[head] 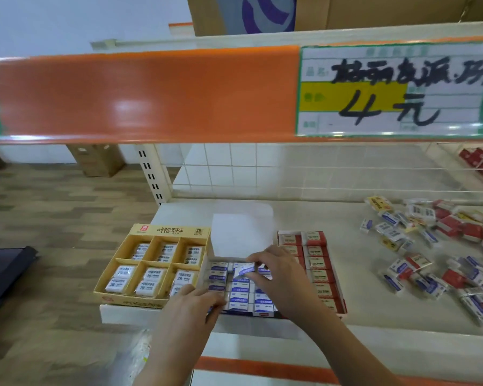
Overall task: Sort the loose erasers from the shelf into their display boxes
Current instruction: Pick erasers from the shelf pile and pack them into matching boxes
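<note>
Orange shelf-edge strip [151, 93] ran across the upper frame, with a handwritten price tag [396, 90] at upper right. Cardboard box [374, 12] sat at top. White wire grid [290, 174] backed the shelf. Wood-pattern floor [53, 213] filled the left, brown carton [98, 160] standing on it.

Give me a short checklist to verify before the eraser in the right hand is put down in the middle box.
1. Right hand pinches a blue eraser: ok.
2. Eraser is over the middle box, which holds blue erasers: ok.
3. Eraser lies flat like its neighbours: not ok, it is tilted.
4. Free slot under the eraser: cannot tell, the hand hides it.
5. Left hand steadies the box at its front left corner: ok.
6. Loose pile on the shelf is finished: not ok, many erasers remain.
</note>
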